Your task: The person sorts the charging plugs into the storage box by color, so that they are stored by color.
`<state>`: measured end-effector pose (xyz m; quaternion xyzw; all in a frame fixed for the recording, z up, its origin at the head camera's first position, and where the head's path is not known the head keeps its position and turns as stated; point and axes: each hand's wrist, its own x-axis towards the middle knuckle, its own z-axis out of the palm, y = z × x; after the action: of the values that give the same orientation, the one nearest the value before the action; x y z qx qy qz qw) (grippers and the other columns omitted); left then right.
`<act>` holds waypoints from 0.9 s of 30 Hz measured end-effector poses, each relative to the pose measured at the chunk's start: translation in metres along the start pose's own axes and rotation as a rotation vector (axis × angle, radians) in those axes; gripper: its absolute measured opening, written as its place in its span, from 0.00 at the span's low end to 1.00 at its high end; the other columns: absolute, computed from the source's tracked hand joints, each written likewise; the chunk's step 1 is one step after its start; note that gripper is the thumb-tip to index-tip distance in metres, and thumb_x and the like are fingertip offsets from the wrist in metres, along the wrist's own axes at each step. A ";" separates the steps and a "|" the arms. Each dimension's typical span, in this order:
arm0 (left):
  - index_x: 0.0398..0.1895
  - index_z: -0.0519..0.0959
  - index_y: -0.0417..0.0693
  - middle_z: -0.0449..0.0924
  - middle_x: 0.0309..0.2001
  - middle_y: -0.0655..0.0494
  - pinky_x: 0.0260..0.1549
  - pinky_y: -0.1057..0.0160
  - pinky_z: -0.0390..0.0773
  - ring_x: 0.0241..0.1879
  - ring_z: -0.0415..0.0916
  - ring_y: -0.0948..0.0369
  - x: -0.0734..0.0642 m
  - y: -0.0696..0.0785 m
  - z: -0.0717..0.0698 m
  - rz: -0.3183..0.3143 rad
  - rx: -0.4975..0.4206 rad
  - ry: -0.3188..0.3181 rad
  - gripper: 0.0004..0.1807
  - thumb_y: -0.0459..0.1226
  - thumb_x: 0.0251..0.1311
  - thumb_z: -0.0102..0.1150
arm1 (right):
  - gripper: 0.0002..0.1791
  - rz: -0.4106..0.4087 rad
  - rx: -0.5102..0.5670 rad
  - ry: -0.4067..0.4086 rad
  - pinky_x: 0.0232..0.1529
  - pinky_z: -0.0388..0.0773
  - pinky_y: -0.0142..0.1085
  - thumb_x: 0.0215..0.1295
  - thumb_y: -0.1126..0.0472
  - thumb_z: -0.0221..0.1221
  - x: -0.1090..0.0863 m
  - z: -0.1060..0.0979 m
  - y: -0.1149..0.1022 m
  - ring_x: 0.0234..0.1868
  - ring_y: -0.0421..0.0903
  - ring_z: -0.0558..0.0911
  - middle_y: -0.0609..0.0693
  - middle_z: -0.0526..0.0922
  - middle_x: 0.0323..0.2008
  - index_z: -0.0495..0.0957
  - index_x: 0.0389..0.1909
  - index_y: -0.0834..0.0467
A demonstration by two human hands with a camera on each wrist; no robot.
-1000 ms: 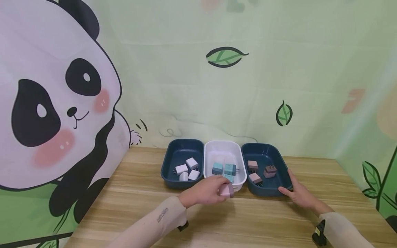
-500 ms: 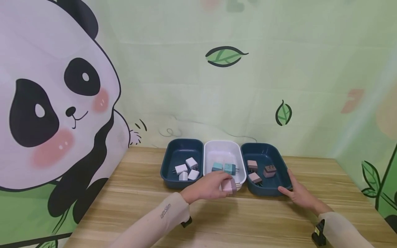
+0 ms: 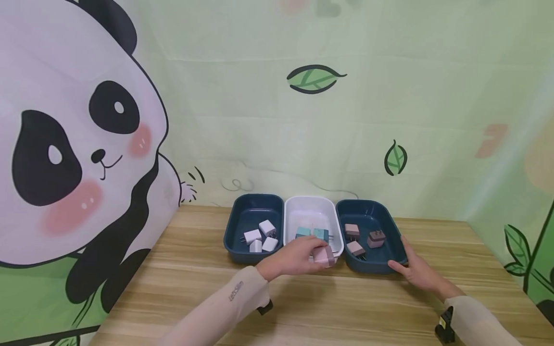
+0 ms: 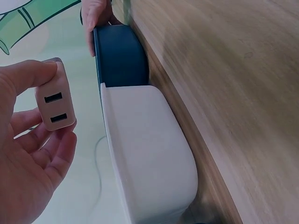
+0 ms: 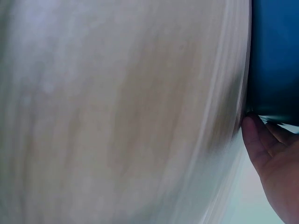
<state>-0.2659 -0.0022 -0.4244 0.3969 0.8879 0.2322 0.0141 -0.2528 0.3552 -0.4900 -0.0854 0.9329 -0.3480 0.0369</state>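
Note:
My left hand (image 3: 294, 257) pinches a pink USB charger (image 3: 324, 256) over the front of the white bin (image 3: 312, 204). The left wrist view shows two USB ports on this charger (image 4: 58, 100), with the thumb on top and fingertips underneath. Teal chargers (image 3: 321, 234) lie in the white bin, partly hidden by that hand. On the right, a dark blue bin (image 3: 368, 266) holds several pink chargers (image 3: 356, 248). My right hand (image 3: 419, 270) rests against this bin's front right corner, thumb and fingers spread. The right wrist view shows its fingers (image 5: 252, 135) touching the blue wall.
Another dark blue bin (image 3: 242, 257) stands at the left end of the row, with several white chargers (image 3: 253, 236) in it. The three bins sit side by side on a wooden table (image 3: 346, 307). A green printed backdrop (image 3: 242, 125) hangs close behind them.
My left hand has moved slightly right and farther in with the pink charger, covering more of the teal chargers. The right hand stays at the blue bin's corner.

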 end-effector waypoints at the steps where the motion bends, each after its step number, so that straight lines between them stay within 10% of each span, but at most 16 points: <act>1: 0.57 0.75 0.48 0.76 0.48 0.58 0.40 0.72 0.72 0.40 0.70 0.65 0.001 0.000 0.000 0.005 0.000 0.001 0.25 0.46 0.58 0.63 | 0.55 0.002 -0.001 0.000 0.59 0.45 0.69 0.66 0.46 0.56 0.000 0.000 0.000 0.66 0.75 0.46 0.75 0.39 0.69 0.23 0.72 0.63; 27: 0.61 0.72 0.51 0.74 0.52 0.58 0.43 0.73 0.71 0.43 0.69 0.66 0.044 0.025 0.007 0.013 0.029 0.003 0.26 0.46 0.60 0.60 | 0.56 0.007 0.000 0.000 0.59 0.45 0.68 0.66 0.45 0.56 -0.001 0.000 -0.001 0.66 0.75 0.46 0.75 0.38 0.69 0.24 0.71 0.64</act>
<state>-0.2771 0.0468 -0.4129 0.4025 0.8885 0.2202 0.0054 -0.2520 0.3544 -0.4893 -0.0822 0.9331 -0.3481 0.0383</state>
